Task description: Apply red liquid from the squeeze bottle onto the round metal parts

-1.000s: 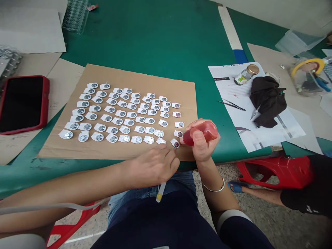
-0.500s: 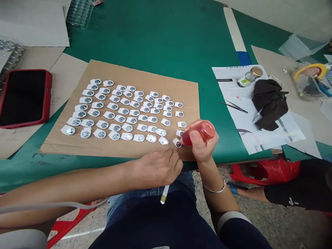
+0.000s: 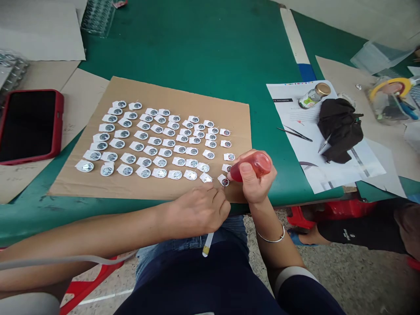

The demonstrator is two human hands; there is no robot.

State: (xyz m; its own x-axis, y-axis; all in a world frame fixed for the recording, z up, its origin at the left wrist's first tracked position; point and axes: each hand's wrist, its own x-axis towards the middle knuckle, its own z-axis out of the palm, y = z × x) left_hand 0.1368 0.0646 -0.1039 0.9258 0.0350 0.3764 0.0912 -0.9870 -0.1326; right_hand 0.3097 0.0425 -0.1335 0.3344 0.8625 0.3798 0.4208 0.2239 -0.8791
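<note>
My right hand (image 3: 257,188) is wrapped round a red squeeze bottle (image 3: 252,166), tilted so its lower end points left at a small round disc piece (image 3: 223,180) with a white paper tab. Close to that same piece, my left hand (image 3: 205,210) is closed on a thin tool with a pale, yellow-banded end (image 3: 207,246) sticking out below the fist; its tip is too small to make out. Several rows of similar silvery discs with white tabs (image 3: 159,162) lie on a sheet of brown cardboard (image 3: 183,98).
A red-cased phone (image 3: 30,124) lies at the left. To the right, a white printed sheet (image 3: 324,175) bears a gold-lidded jar (image 3: 315,95), black tweezers (image 3: 295,134) and a dark cloth (image 3: 341,127). Another person's leg (image 3: 357,225) shows at the lower right.
The view has shifted slightly. Both hands keep nearly the same place and hold over the disc piece. The other person's leg at the right has moved.
</note>
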